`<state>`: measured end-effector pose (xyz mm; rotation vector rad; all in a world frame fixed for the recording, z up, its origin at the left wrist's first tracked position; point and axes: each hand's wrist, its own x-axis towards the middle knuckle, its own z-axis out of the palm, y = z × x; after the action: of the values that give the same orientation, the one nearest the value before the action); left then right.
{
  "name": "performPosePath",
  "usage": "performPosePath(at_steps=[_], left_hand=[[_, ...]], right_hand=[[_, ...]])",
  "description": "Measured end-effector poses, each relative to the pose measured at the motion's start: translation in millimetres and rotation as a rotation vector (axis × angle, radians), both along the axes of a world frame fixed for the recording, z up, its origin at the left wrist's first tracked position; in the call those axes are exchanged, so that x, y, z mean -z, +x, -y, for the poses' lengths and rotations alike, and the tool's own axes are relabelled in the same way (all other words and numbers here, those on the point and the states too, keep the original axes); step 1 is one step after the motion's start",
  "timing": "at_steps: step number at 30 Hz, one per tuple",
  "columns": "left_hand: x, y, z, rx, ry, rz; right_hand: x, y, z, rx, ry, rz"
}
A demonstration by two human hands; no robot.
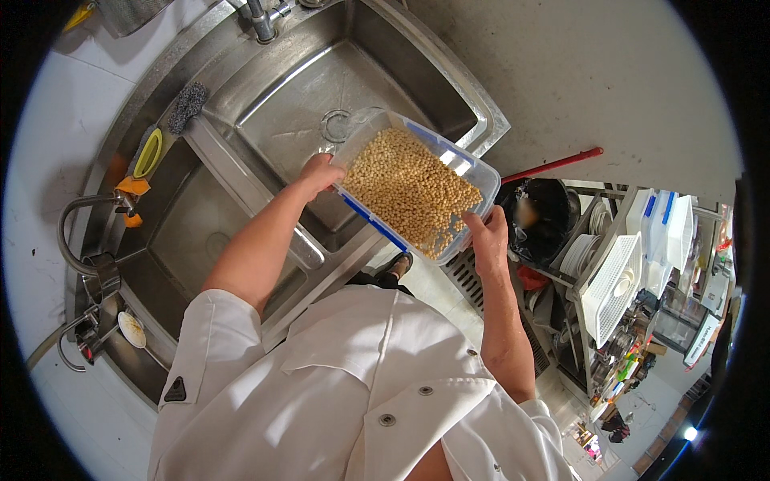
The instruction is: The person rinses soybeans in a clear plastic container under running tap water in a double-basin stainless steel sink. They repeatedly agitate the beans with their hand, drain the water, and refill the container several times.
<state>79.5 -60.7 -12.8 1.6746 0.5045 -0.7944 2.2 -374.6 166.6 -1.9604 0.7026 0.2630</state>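
Note:
A clear plastic container (481,174) with blue edge clips is held over the near right part of the steel sink basin (289,90). Many pale yellow beans, apparently soybeans (409,186), lie in it, spread unevenly with a bare patch near the right end. My left hand (320,176) grips the container's left end, the thumb on its rim. At the opposite end my right hand (488,234) grips the wall, the thumb over the rim. Water runs at the container's far left corner, above the round drain (337,125).
A second basin (204,222) lies left, past a steel divider (240,174). A steel-wool scrubber (188,108), a yellow-handled brush (148,153) and a white ladle (132,329) rest around it. At right stand a black-lined bin (538,222) and a rack with plates (580,255) and a white basket (607,288).

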Motion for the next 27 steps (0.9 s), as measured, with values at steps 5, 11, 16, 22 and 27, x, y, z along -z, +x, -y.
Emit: performPosePath(at_steps=[5, 11, 16, 22, 27], left_hand=[[8.9, 17.2, 3.1, 0.280, 0.325, 0.103], [31.7, 23.7, 5.1, 0.386, 0.514, 0.201], [43.7, 24.7, 6.7, 0.133, 0.360, 0.036], [44.5, 18.0, 2.4, 0.061, 0.342, 0.048], [43.1, 13.3, -0.7, 0.018, 0.269, 0.033]], right_hand=[[3.7, -0.4, 1.7, 0.008, -0.011, 0.001], [6.4, 0.0, -0.2, -0.004, -0.026, 0.036], [5.1, -0.5, -0.9, -0.001, -0.013, 0.046], [2.4, 0.8, -2.8, -0.012, -0.012, -0.020], [0.2, 1.8, -5.3, 0.001, 0.002, -0.023]])
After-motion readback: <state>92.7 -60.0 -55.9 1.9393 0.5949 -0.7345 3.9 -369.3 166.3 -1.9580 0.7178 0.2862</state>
